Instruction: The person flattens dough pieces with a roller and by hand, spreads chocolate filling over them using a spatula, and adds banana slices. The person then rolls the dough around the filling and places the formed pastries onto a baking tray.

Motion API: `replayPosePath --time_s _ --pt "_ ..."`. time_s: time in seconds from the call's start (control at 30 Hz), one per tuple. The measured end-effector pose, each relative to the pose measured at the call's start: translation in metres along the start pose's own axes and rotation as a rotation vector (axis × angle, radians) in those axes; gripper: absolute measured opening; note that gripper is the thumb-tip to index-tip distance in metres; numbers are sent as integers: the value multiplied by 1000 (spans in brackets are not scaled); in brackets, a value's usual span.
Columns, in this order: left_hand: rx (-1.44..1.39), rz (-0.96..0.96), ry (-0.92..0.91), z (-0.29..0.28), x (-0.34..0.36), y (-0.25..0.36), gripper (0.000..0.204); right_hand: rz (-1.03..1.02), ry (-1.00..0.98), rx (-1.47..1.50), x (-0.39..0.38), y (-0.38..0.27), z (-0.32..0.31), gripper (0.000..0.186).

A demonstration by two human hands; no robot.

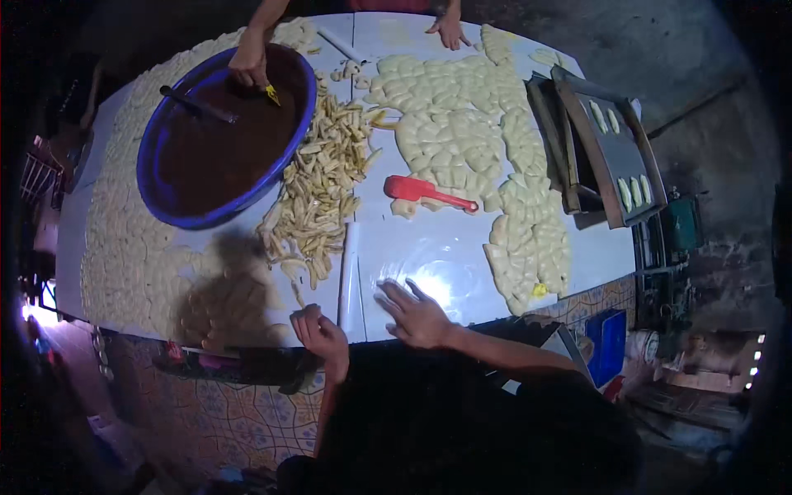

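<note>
My left hand (320,337) is at the front edge of the white table, fingers curled closed on the end of a pale yellowish strip (298,294), which looks like sliced banana. This strip trails from a heap of similar strips (318,186). Palm down, my right hand (419,318) lies on the shiny tabletop (396,247) with its fingers spread. Between my hands a white rolling pin (351,285) lies lengthwise. Farther off is a red plastic tool with a handle (429,193), beside rows of pale dough pieces (450,136).
A blue basin (231,213) holds dark brown paste and a dark-handled utensil (194,103). Across the table, another person's hand (250,62) holds something yellow over it; their other hand (450,31) rests flat. Dough pieces (124,247) cover the left side. Trays (615,157) stack at right.
</note>
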State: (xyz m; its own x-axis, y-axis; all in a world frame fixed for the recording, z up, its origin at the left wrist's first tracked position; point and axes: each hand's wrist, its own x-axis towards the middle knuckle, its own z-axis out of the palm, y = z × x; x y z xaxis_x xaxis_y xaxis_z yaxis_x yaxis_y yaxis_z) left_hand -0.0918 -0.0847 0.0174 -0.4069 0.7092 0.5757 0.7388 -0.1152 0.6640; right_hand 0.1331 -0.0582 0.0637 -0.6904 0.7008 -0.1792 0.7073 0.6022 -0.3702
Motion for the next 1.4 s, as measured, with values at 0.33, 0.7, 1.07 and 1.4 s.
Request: replayPosePath --time_s 0.33,0.7,1.07,1.4 --pt "-65 -47 37 -3 3 -2 10 52 373 369 40 84 -90 33" --pt "18 -35 44 4 1 -8 13 478 593 -130 26 165 -101 38" --pt "206 -28 -22 17 -9 -20 20 487 788 501 22 95 -76 33" --pt "590 -97 -173 1 -67 -112 17 60 699 548 88 76 -73 16"
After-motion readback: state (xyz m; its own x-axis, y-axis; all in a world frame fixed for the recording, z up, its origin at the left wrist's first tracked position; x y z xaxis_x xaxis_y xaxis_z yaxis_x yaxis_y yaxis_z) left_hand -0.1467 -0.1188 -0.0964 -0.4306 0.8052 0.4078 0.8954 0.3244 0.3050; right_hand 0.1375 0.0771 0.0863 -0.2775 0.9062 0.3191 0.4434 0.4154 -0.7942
